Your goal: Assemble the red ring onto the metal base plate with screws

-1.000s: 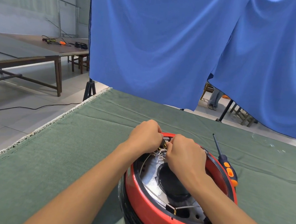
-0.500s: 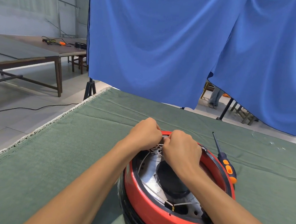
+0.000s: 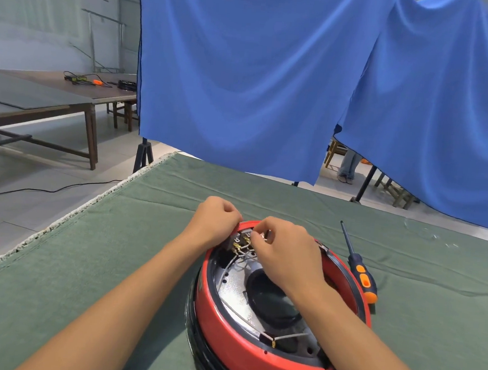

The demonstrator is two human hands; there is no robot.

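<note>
A red ring [image 3: 227, 325] sits around a shiny metal base plate [image 3: 234, 291] with a dark round hole in its middle, on a black round body. At the ring's far edge is a small grey block with brass terminals and white wires [image 3: 240, 243]. My left hand [image 3: 215, 220] curls its fingers over the ring's far rim beside that block. My right hand [image 3: 283, 249] pinches something small at the terminals; its fingers hide what it is. My right forearm crosses the ring's right side.
An orange and black screwdriver [image 3: 359, 269] lies on the green cloth [image 3: 86, 275] right of the ring. Blue curtains [image 3: 244, 83] hang behind the table. A wooden table [image 3: 40, 104] stands at far left. The cloth's left edge drops to the floor.
Both hands have stayed at the ring's far edge. My right hand has shifted slightly right, uncovering the grey terminal block and its wires.
</note>
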